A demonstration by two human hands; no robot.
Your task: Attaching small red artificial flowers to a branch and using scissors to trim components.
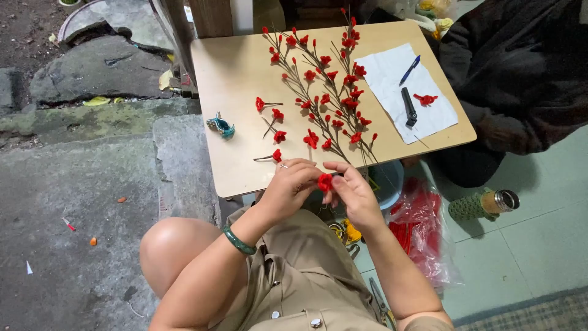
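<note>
Left hand (293, 184) and right hand (354, 195) meet close together over the lap, fingertips of both pinched on one small red flower (325, 181) held between them, just off the near edge of the table (236, 67). Left wrist carries a green bangle (237, 240).

Just beyond the left hand: loose red flowers on short stems (275, 136), lying singly on the tabletop. Beyond both hands: long branches (334, 86) studded with red blooms, fanned out, stem ends pointing toward the hands. Left of the left hand, a small teal clip (221, 126) (exact kind unclear).

Beyond the right hand and to its right: white paper (392, 76) bearing a blue pen (410, 70), a black tool (408, 106) and one more red flower (425, 98).

Below the right hand, on the floor: red plastic bag (422, 227); farther right, a bottle (484, 205) in a green knitted sleeve.
</note>
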